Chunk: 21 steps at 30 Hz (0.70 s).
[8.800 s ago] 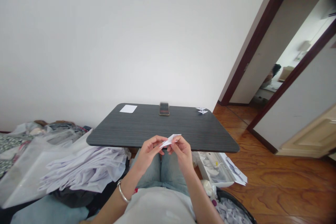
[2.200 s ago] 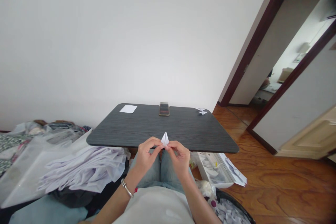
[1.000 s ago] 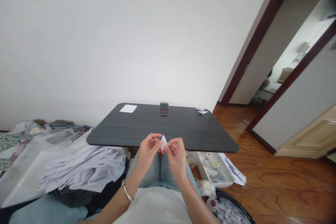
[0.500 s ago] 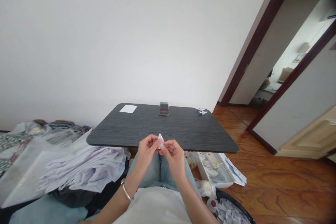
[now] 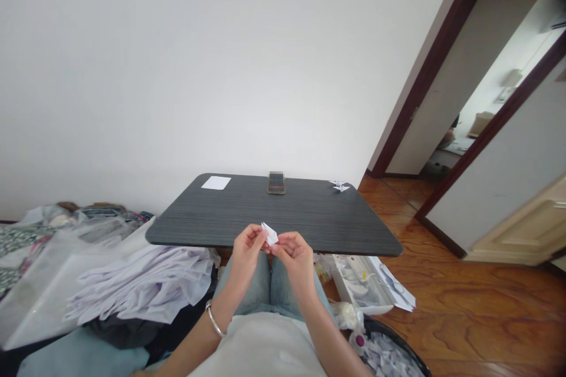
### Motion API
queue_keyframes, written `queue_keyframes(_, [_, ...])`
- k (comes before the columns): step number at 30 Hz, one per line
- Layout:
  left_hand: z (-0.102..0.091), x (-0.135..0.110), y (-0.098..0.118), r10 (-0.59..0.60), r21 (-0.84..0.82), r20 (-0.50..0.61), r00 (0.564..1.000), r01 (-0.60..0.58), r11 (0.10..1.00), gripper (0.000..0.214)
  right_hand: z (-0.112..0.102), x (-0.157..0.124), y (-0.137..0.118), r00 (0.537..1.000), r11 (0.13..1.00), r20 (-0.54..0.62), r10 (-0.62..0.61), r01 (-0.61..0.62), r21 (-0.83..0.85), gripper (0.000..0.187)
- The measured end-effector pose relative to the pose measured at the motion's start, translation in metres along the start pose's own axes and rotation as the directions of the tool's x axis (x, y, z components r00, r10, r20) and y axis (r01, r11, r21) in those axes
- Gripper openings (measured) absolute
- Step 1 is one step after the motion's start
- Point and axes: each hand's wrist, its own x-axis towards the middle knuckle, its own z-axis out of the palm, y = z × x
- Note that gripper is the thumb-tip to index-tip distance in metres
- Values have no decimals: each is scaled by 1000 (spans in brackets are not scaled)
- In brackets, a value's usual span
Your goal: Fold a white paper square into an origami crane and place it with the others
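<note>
folded white paper (image 5: 270, 235) between the two hands (image 5: 246, 247), pinched by both, near the dark table (image 5: 305, 209)

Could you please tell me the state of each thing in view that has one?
Left hand: pinching the folded paper
Right hand: fingertips at the paper's right end; grip unclear
Folded paper: creased, pointed, held up
Paper sheet: flat on the table
Paper figures: folded, points spread
Phone-like device: screen state unclear
White box: open, things inside
Doorway: open

The folded piece (image 5: 270, 235) looks like smooth, matt paper
</note>
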Motion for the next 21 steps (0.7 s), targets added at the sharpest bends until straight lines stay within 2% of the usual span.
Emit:
queue_keyframes(6, [2,-3,4,21,57,21,1000,-22,998,20,0,-2,1,999,997,-15,-35,34,-72,13])
queue_keyframes(14, [1,-2,4,-7,72,34,999,5,997,19,-1,2,-1,999,999,2,44,-44,-2,16])
queue_keyframes(21, [0,-1,2,-45,37,57,997,43,998,17,-4,5,0,998,999,29,52,-52,15,19])
